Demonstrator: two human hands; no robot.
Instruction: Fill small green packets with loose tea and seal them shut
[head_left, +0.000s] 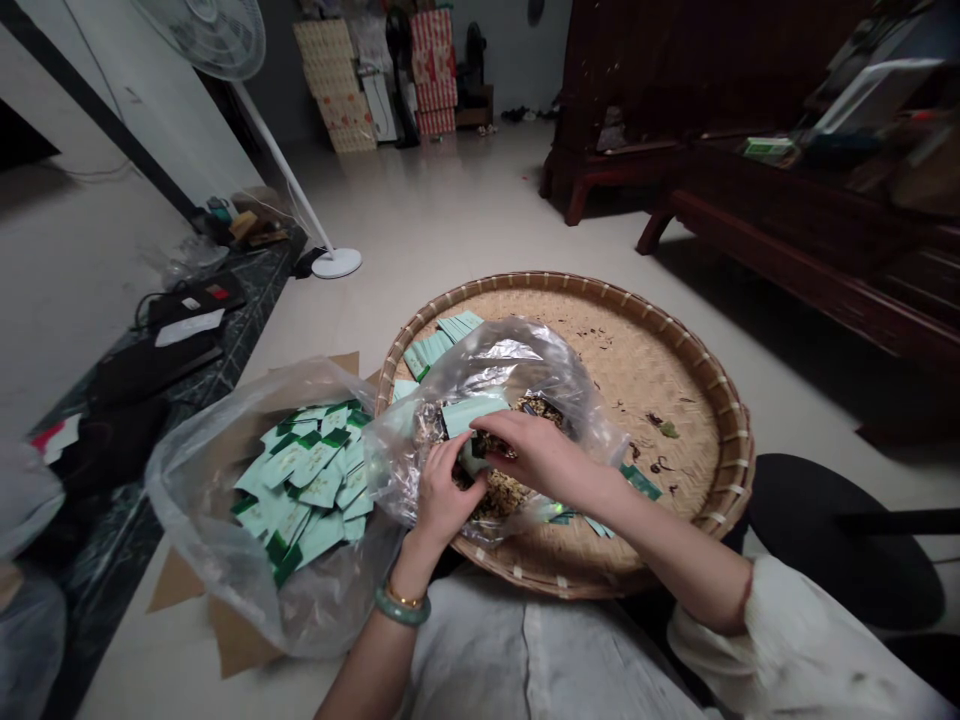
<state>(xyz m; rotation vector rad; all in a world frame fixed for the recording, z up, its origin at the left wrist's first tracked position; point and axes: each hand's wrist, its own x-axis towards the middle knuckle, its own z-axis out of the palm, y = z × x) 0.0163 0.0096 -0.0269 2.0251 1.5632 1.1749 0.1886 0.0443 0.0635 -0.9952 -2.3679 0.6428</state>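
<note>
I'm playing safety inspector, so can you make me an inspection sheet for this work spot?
Surface: round woven tray, with a clear bag on it.
Job's things: dried bits in the clear bag; green packets in a side bag.
Clutter: dark scraps on the tray; paper on the left ledge.
Hands: left hand holds one packet; right hand close by, grip unclear.
Cables: thin cord along the left wall.
Surroundings: fan, stacked boxes, dark furniture.

Glossy plastic bag (pixel 517 352), woven bamboo tray (pixel 660 375)
</note>
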